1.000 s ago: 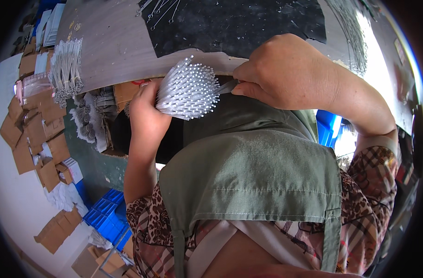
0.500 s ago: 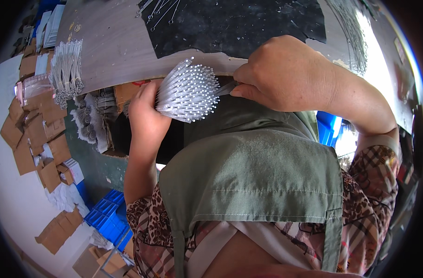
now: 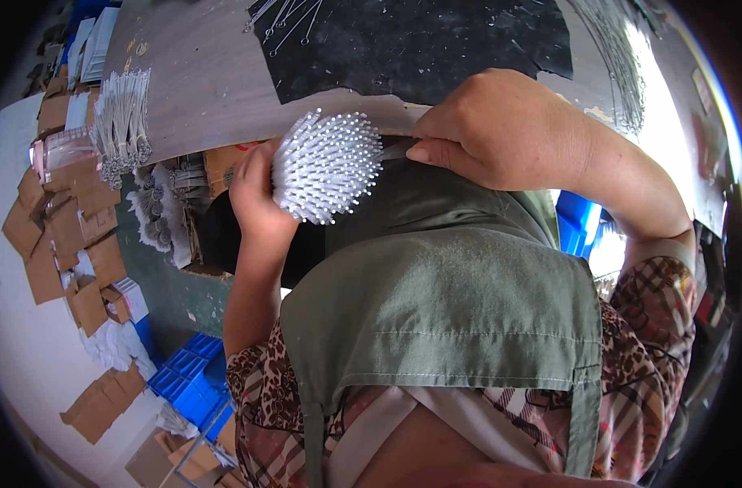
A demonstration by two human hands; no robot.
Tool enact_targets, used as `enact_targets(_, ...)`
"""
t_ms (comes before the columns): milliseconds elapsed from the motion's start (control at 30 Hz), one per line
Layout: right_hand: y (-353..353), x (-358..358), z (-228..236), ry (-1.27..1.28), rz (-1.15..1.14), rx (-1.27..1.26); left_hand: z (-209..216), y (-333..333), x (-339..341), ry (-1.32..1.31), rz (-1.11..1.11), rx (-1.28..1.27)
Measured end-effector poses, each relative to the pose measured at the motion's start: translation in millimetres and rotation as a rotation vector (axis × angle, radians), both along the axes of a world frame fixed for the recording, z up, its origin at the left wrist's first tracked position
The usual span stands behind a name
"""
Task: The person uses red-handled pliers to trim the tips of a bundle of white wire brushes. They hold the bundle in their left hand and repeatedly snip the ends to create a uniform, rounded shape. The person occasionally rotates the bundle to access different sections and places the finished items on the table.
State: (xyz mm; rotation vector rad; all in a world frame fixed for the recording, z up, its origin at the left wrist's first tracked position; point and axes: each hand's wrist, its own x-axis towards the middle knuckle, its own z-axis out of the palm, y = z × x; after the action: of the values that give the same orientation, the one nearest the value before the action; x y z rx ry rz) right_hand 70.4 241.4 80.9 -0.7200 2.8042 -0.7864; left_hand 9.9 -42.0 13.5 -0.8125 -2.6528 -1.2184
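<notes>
Rod bundle (image 3: 326,169), far ends hidden, fills the left hand (image 3: 257,191); the right hand (image 3: 497,132) pinches an unclear strip (image 3: 397,150).

The fanned silvery-white bundle of thin strands (image 3: 326,169) looks glossy. The wide green bib apron (image 3: 444,301) is matt woven cloth.

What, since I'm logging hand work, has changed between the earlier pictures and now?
The bundle of white-tipped strands has tipped slightly, its top edge moving down and left. Nothing was taken or released: the left hand still holds the bundle, the right hand the thin grey strip.
</notes>
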Motion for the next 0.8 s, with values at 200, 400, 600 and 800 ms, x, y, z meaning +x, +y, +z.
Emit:
enact_targets(200,0,2,-1,-0.125,-0.065,-0.199,1,3,2,0.031,-0.003,0.041)
enact_targets(400,-1,6,-7,-0.226,-0.093,-0.301,12,10,1,0.339,-0.041,-0.096)
enact_targets(600,-3,5,-9,-0.277,-0.064,-0.295,6,2,-2,0.442,-0.071,-0.144)
enact_targets(800,-5,5,-13,-0.274,-0.054,-0.34,8,2,-1,0.463,-0.079,-0.165)
